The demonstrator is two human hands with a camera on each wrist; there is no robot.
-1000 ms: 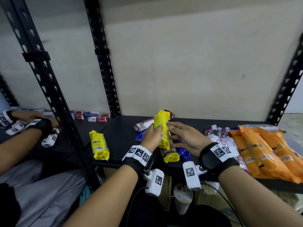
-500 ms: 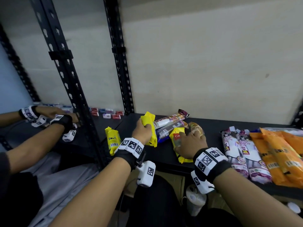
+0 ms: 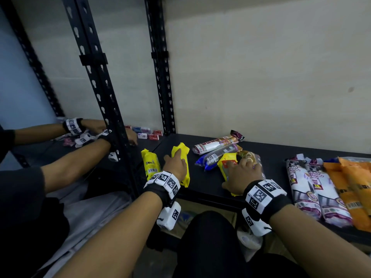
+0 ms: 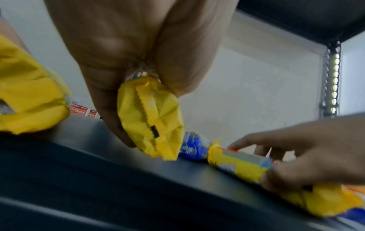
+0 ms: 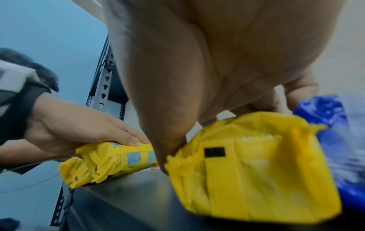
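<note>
The black shelf (image 3: 210,189) stands against a plain beige wall and carries loose packs.

**Hands**
- The left hand (image 3: 175,164) has fingers and thumb closed round the first yellow pack (image 3: 183,150). This pack sits tilted near the shelf's front-left corner, with its near end close to the front edge.
- The right hand (image 3: 244,175) curls its fingers (image 4: 256,137) over the second yellow pack (image 3: 227,163), thumb at the side. This pack lies on the shelf, touching a blue pack (image 3: 202,161).

**Risks**
- The wrapping looks thin and crumpled, so a grip on a loose end alone may slip.
- If released this close to the edge, the first pack may tip off the shelf.
- Dragging the second pack may pull the blue pack along.

**Surroundings**
- A third yellow pack (image 3: 151,164) lies just left of the left hand.
- The upright post (image 3: 104,109) beside it limits travel to the left.
- Another person's hands (image 3: 96,127) work beyond the post.
- White bags (image 3: 301,187) and orange packs (image 3: 353,181) lie to the right, well apart.
</note>
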